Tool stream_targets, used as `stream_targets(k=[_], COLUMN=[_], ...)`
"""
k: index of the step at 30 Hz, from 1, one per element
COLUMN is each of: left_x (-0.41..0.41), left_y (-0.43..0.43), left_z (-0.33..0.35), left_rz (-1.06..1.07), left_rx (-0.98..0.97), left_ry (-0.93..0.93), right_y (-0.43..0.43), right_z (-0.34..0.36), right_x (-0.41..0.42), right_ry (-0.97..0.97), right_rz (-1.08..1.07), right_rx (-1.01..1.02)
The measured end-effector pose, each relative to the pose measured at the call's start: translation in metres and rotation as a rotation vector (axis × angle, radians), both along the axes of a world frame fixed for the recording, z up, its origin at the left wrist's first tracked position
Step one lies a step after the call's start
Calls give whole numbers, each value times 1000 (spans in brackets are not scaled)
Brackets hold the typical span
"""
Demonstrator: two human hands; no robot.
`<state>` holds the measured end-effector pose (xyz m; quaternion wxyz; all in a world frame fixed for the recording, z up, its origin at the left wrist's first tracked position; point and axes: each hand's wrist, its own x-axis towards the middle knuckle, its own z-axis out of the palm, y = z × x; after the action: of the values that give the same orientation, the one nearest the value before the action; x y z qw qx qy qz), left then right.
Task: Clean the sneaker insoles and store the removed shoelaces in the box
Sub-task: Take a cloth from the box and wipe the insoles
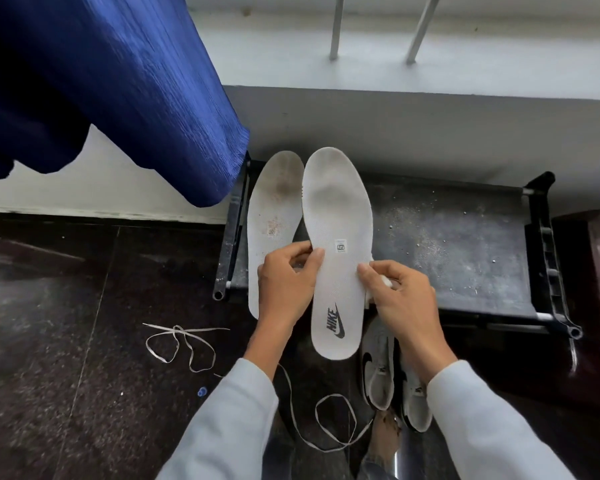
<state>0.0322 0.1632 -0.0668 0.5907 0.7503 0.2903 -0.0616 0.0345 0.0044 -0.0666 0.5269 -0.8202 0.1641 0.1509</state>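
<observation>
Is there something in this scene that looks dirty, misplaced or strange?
Yes. The insole at the left has brown stains, while the one held in both hands looks cleaner. Two shoelaces lie loose on the dark floor, not in a box. The black rack is covered with pale dust and crumbs.

Both arms in long sleeves, pale grey-blue, plain soft knit, no print or logo. Left sleeve (229,420) and right sleeve (492,424) both end just short of the wrists w/ a simple cuff, no buttons. Left hand (284,285) and right hand (402,303) bare: no gloves, rings or watch. Nails short, unpainted.
</observation>
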Motion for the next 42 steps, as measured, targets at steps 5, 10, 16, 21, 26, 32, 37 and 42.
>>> stream_targets(k=[5,10,16,21,26,32,37,42], left_x=[16,5,-19,-29,-20,-9,-1,6], left_y=[14,37,61,68,72,74,72,81], left_z=[-4,-5,-17,-20,-17,-25,-28,-35], left_rz=[21,90,179,141,59,-22,109,215], left_rx=[-12,-12,59,247,497,607,439,314], left_ry=[-4,-53,-36,-41,-41,47,138,216], right_y=[11,16,22,21,18,17,32,58], right_z=[-16,-25,-32,-36,-19,-13,-19,-26], right_x=[23,37,39,26,5,-21,-31,-24], right_ry=[9,15,9,-117,-280,-329,-304,-311], right_rz=[-99,-122,-95,-152,-249,-145,-38,238], right_rx=[-24,-119,-218,-314,-316,-288,-201,-168])
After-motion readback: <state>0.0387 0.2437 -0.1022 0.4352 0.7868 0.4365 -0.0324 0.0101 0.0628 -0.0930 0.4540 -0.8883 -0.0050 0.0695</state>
